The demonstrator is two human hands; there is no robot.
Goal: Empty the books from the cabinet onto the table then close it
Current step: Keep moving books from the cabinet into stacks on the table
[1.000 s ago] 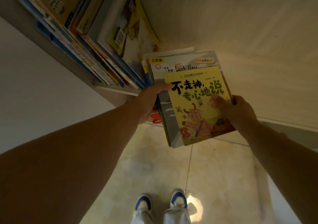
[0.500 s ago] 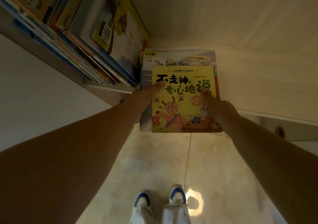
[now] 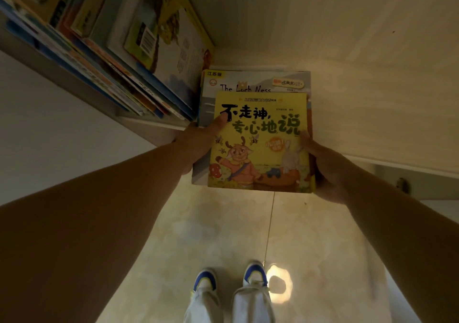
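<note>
Squared up now since a second ago, stack of picture books (image 3: 258,141) clamped between left hand (image 3: 198,143) and right hand (image 3: 325,166), half off cabinet shelf (image 3: 360,114). Best drawn out level, thumbs pressing yellow cover.

You are showing two bare forearms, no sleeves, no watch or bands visible. Your left hand (image 3: 198,143) and right hand (image 3: 327,166) are wearing no gloves and no rings that can be made out. You are wearing light, whitish trousers (image 3: 231,305), loose at the cuffs. Your shoes (image 3: 254,276) are showing white uppers with blue toe caps and a thin yellowish trim at the edges; laces too dim to tell.
</note>
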